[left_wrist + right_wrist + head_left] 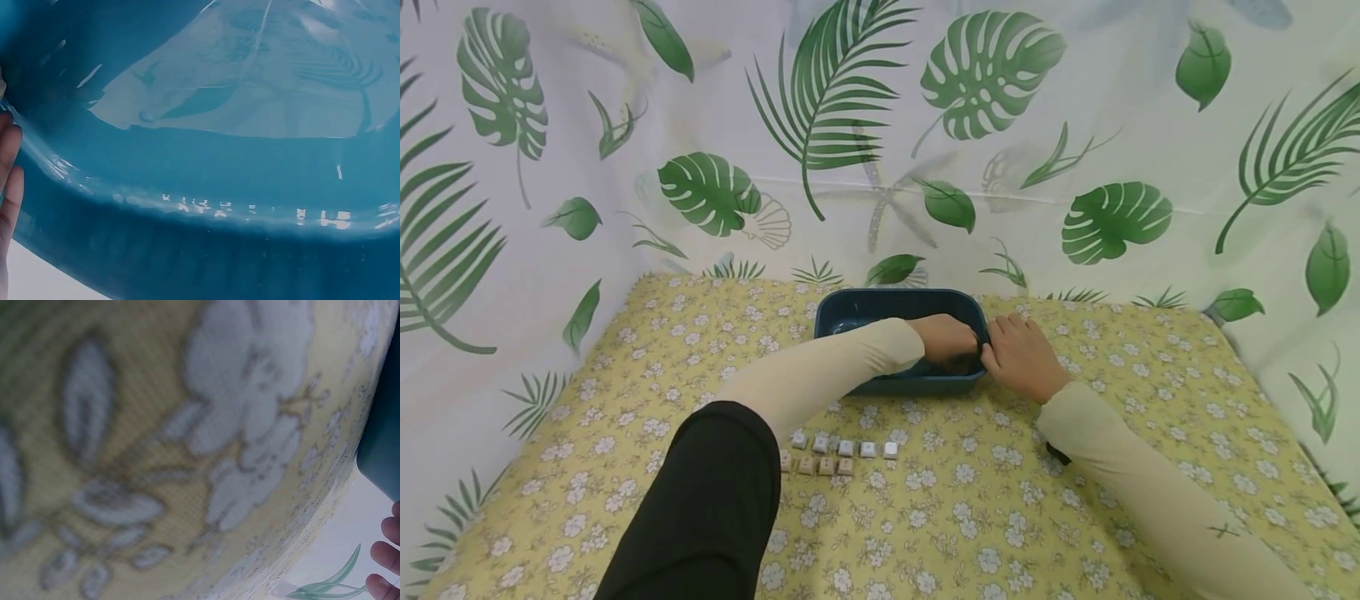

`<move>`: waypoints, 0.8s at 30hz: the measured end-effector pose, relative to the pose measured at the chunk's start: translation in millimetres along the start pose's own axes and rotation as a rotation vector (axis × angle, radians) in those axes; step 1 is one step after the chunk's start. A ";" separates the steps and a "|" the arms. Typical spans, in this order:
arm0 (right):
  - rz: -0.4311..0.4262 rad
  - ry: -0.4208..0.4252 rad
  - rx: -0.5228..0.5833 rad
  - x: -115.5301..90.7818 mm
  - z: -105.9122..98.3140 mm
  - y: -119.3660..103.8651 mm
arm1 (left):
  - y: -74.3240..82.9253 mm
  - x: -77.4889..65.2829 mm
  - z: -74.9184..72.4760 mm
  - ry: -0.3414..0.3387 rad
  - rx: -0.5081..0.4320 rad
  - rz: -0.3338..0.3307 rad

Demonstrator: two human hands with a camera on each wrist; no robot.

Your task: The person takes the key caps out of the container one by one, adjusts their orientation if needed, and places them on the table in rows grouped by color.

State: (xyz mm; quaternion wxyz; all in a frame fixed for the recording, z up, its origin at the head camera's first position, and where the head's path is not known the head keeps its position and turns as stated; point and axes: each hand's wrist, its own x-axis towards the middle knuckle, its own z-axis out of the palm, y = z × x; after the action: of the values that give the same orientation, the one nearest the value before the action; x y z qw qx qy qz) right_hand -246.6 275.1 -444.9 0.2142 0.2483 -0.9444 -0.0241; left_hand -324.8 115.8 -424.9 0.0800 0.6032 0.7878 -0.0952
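A dark blue plastic basin [917,385] stands at the back of the table. My left hand [946,340] reaches down inside it at the right end. In the left wrist view, two fingertips [11,181] show by the basin's glossy wall; a pale bit at the frame's edge is too cut off to identify. Whether the left hand holds anything is hidden. At the basin's right end, my right hand [1024,358] holds the rim, thumb at the edge. Its fingertips [389,556] appear near the basin's outer wall in the right wrist view.
In front of the basin lie a row of white keycaps [846,448] and a row of beige keycaps [826,466], partly covered by the left sleeve. A yellow floral cloth [970,517] covers the table. Behind it hangs a leaf-printed curtain [865,200].
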 end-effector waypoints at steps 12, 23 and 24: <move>0.010 -0.002 0.019 0.2 -2.0 -4.7 | -11.7 -19.2 -10.4 0.044 -0.063 0.008; 0.038 -0.054 0.030 1.9 -3.2 -3.7 | -18.4 -67.2 -47.6 0.060 -0.131 -0.093; 0.039 -0.055 0.029 1.8 -3.3 -3.4 | -17.6 -73.8 -51.0 0.078 -0.134 -0.093</move>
State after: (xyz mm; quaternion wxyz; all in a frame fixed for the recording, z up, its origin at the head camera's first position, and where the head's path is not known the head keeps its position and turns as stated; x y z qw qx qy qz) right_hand -245.1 271.4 -441.7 0.1847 0.2323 -0.9549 -0.0129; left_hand -323.3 54.9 -356.8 0.0849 0.5626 0.8221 -0.0223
